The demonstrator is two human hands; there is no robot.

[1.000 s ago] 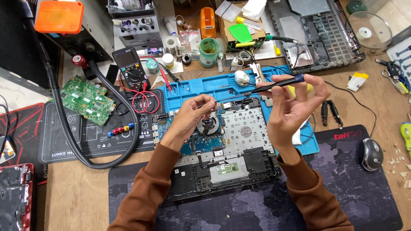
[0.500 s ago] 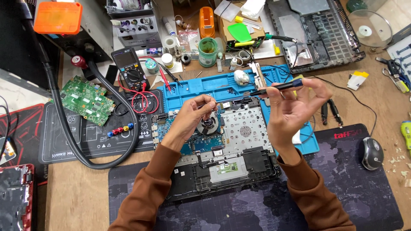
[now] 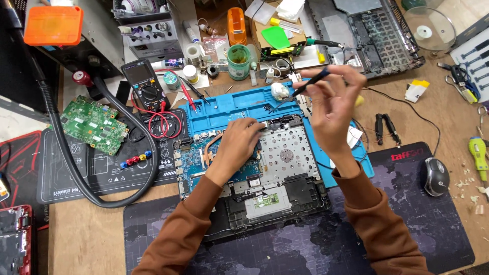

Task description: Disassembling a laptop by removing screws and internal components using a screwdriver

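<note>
An opened laptop base (image 3: 285, 153) with its blue mainboard (image 3: 193, 153) exposed lies on a blue repair mat (image 3: 234, 104). My left hand (image 3: 239, 142) rests on the mainboard near the fan area, fingers curled down onto it. My right hand (image 3: 331, 102) is raised above the laptop's top right corner and pinches a thin black screwdriver (image 3: 305, 87) that slants down to the left toward a small white lump (image 3: 279, 90) on the mat.
A multimeter (image 3: 145, 84) with red leads and a green circuit board (image 3: 94, 124) lie at left beside a thick black hose (image 3: 76, 163). Another laptop chassis (image 3: 377, 35) sits at the back right. Pliers (image 3: 383, 127), a mouse (image 3: 436, 175) and a green-handled tool (image 3: 479, 152) lie at right.
My right hand has lifted and tilted the screwdriver, its tip now pointing down-left. My left hand has stayed on the mainboard, shifting only slightly.
</note>
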